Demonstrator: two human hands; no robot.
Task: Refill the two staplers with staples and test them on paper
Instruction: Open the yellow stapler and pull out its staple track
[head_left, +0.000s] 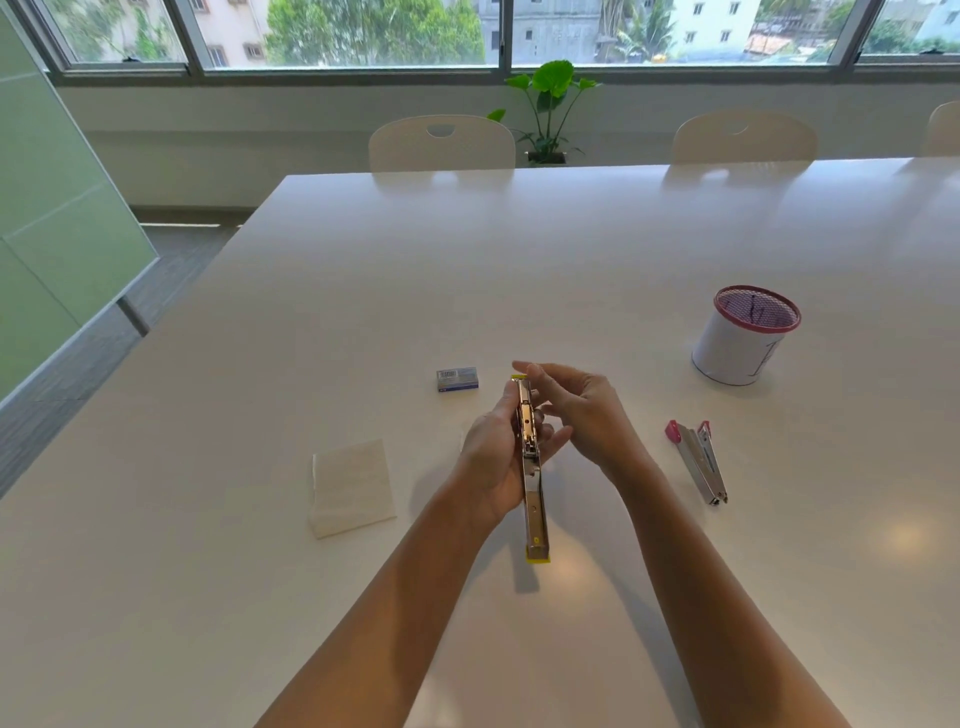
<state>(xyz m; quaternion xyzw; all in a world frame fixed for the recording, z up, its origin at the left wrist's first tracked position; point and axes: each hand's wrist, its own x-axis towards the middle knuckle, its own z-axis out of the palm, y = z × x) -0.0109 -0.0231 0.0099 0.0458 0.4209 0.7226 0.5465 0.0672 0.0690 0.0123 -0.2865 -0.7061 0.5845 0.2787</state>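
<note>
Two bare forearms come in from six o'clock and meet over the white table. The left hand wraps the yellow stapler mid-body, swung fully open, its long axis running twelve to six and its yellow end cap nearest the wearer. The right hand hovers at the stapler's one o'clock, fingers loosely curled with the tips drawn together near the far end; whether a strip of staples sits between them, I cannot tell.

Here's the danger: the stapler is held off the table by one hand alone, so a push from the right hand could twist it in the grip. A strip fed in crooked could also jam in the channel or break apart.

The staple box lies at ten o'clock of the hands, near. The folded paper waits at eight o'clock. The pink stapler rests at three o'clock, well apart, untouched, and the mesh pen cup stands beyond it at two o'clock.
</note>
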